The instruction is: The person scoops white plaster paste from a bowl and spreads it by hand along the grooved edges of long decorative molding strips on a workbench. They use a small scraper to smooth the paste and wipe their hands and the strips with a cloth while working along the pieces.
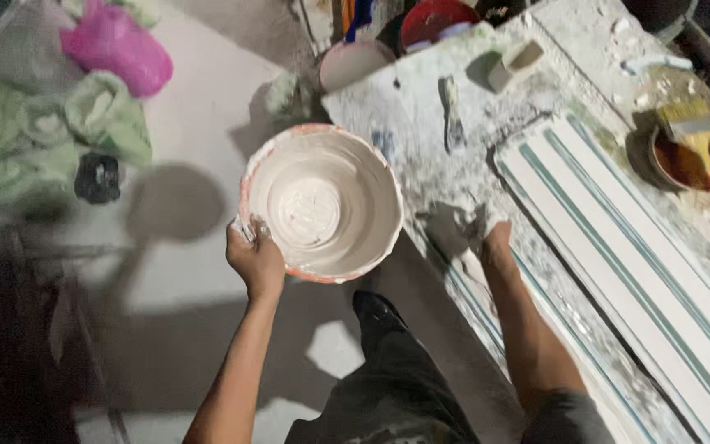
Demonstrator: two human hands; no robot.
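Observation:
My left hand [255, 259] grips the near rim of a plaster-coated bowl [347, 177] and holds it over the floor beside the workbench. The bowl's inside is smeared white, with a thin layer at the bottom. My right hand [483, 226] rests on the plaster-crusted workbench [421, 123], fingers coated in white and pressed on the surface near the edge. Whether it holds anything is unclear. Just right of that hand lie long white moulding strips with green lines [618, 238].
A small bowl with brown liquid and a yellow brush [694, 144] sits at the bench's right. A scraper tool [452, 115] and a small block [515, 64] lie on the bench. Red and pale bowls [433, 20] stand behind. Green and pink bags [84, 82] lie on the floor left.

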